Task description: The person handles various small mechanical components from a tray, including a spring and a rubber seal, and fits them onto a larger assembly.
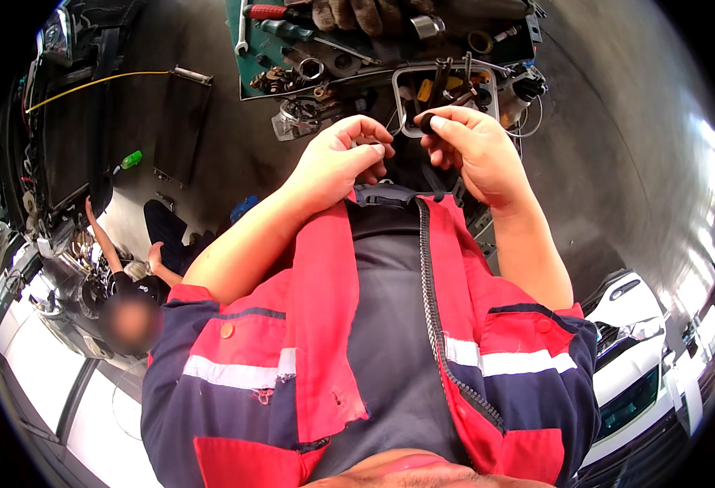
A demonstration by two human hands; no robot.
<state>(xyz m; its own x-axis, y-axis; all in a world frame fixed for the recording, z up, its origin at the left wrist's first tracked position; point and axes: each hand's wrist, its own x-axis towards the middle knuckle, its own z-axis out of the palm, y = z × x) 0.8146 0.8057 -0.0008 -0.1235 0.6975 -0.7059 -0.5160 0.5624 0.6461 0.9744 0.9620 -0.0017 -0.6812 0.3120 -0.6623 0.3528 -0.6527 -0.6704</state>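
Left to right. At left, yellow hose [97,79] in a shallow arc; below it, small bright green bottle [132,159]; lower left, co-worker in dark clothing [135,285] beside exposed vehicle machinery. At upper centre-left, green-topped desk [246,69] with open-ended wrench [242,31], red-handled tool [266,12], green-handled screwdriver [286,30] and, at the upper edge, worn gloves [361,12]. Just left of centre, upper half of the frame, left hand [378,149] with fingers curled and thumb drawn toward the index finger; impossible to tell whether anything lies inside. Right of centre, small dark round part [427,124] in the right hand [432,134], pinched between thumb and fingertips, in front of the lower rim of a clear tray [493,99] of loose tools and parts. Right of the tray, pale bottle [522,92]; lower right, white vehicle [630,305].

Step in hand, by judgement: close handling of the small dark part, perhaps inspection or sorting, well apart from the left hand's palm. Next move, by judgement: calling for a firm, precise pinch, both hands steady, lest the part slip into the tray's clutter.
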